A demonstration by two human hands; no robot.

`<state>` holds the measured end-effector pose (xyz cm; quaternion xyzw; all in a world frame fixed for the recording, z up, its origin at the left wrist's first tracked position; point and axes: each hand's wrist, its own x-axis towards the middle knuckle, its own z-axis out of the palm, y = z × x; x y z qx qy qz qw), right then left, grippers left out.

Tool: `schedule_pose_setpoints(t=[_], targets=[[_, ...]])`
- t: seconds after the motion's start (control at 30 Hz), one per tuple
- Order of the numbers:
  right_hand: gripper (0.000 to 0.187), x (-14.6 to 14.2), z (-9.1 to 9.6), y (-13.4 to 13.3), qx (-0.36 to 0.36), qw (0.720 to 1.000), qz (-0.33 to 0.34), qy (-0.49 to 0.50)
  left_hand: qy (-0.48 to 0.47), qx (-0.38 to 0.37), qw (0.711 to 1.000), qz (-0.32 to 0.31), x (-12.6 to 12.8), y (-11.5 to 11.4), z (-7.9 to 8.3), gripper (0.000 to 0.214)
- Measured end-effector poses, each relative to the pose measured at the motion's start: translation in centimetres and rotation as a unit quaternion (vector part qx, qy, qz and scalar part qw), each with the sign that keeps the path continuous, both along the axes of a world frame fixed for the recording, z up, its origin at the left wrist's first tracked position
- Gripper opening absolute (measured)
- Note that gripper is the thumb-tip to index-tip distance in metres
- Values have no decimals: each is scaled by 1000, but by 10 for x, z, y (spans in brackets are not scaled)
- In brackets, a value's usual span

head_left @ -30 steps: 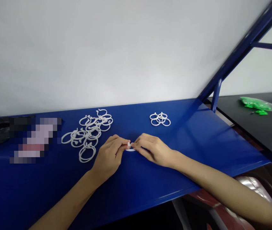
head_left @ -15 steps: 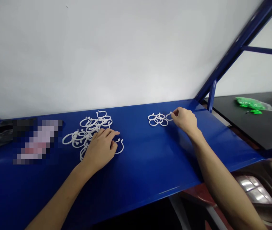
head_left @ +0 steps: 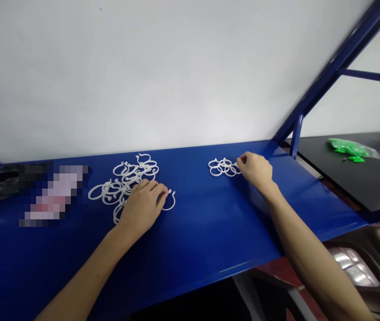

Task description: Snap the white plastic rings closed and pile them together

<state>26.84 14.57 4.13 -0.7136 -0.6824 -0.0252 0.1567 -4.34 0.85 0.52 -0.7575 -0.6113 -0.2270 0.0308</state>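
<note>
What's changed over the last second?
The left hand moved left, partly over the large white-ring pile, and now pinches an open white plastic ring. The right hand carried another closed ring rightward to the small white-ring cluster. The clear bag with green contents stayed put.

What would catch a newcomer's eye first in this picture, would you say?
The white ring jumble at left on the blue table likely stands out first, with the left hand over its edge. The smaller cluster by the right hand follows, then the bag of green pieces on the black table, far right.
</note>
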Motion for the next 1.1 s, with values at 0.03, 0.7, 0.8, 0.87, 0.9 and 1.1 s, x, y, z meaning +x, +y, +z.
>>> schedule_pose_setpoints(t=[0.03,0.7,0.8,0.87,0.9,1.1], targets=[[23,-5,1,-5,37,999,30,14,-7,4,1000,2,2,-1,1,17],[9,-85,-25,-89,-63,798,475,366,-233,-30,971,-42,40,-14,10,15],[8,-85,-23,-91,-62,795,471,377,-284,-73,955,-42,39,-15,14,14],[6,-86,-21,-92,-66,798,448,397,-300,-71,951,-28,39,-15,15,14],[8,-86,-21,-93,-70,800,438,405,-304,-63,950,-19,38,-15,15,14],[7,-88,-23,-92,-62,792,459,398,-306,-52,950,-25,41,-16,15,12]])
